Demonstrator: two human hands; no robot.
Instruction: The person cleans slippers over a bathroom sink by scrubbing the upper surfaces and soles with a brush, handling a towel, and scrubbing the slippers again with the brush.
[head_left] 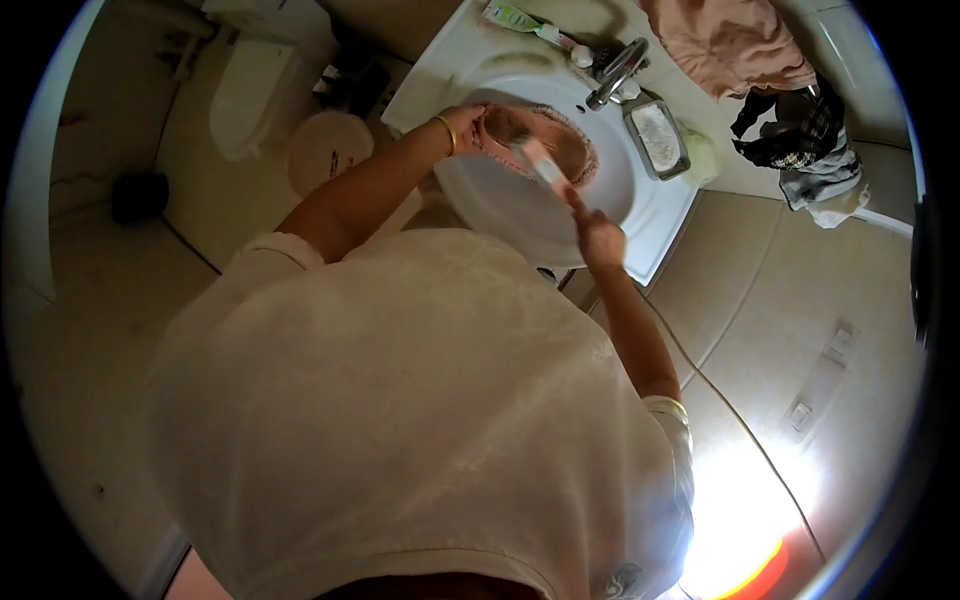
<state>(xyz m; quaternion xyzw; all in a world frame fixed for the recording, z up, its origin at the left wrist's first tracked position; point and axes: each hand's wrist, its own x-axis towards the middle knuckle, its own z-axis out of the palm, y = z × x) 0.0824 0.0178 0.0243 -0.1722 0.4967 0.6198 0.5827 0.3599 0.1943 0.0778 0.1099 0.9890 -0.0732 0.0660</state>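
My left hand grips the left end of a pink, oval, slipper-like thing with a fuzzy rim and a brownish inside. It is held tilted over the white washbasin. My right hand is closed round the handle of a brush, pale and pinkish and smeared by motion. The head of the brush lies over the inside of the pink thing; whether it touches is hard to tell.
Behind the basin stand a metal tap and a soap dish. A toothpaste tube lies at the back left. Clothes hang at the right. A toilet and a pink bucket are on the left; a bright lamp glows low right.
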